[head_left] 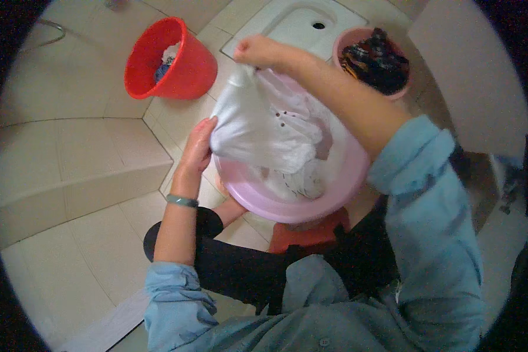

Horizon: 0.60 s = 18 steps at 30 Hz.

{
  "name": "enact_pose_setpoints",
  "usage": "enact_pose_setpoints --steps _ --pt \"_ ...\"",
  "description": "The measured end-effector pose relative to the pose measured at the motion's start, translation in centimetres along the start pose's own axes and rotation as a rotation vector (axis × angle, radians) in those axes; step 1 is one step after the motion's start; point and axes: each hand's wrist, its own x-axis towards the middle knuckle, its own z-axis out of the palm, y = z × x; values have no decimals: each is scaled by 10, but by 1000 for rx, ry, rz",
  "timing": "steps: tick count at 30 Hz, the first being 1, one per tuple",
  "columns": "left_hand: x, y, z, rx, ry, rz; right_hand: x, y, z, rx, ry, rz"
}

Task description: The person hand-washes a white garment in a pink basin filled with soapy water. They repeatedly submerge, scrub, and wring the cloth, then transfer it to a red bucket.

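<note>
A wet white garment (251,119) is stretched between my two hands above a pink plastic basin (273,211). My left hand (199,143) grips its left edge, beside the basin's rim. At the far side, my right hand (257,50) is closed on the garment's upper end. The garment's lower part hangs into the basin. A white cloth with small dark buttons (297,121) lies against it, and I cannot tell whether the two are one piece. More patterned white cloth (310,180) sits in whitish water nearer to me.
A red bucket (193,66) holding a few cloths leans at the upper left. Dark clothes (374,64) fill a pink bucket (404,93) at the upper right. Behind the basin is a white squat toilet pan (286,17). A tiled ledge (114,185) runs along the left.
</note>
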Motion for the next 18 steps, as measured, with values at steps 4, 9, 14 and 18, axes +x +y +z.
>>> enact_pose_setpoints --steps 4,9,14,18 --pt "58 -72 -4 328 54 -95 -23 106 41 -76 8 65" --pt "91 -152 -1 599 309 156 -90 192 78 -367 -332 421" --pt "62 -214 44 822 -106 -18 -160 257 150 -322 -193 417" --pt "51 -226 53 1058 -45 79 -162 230 168 -344 -143 532"
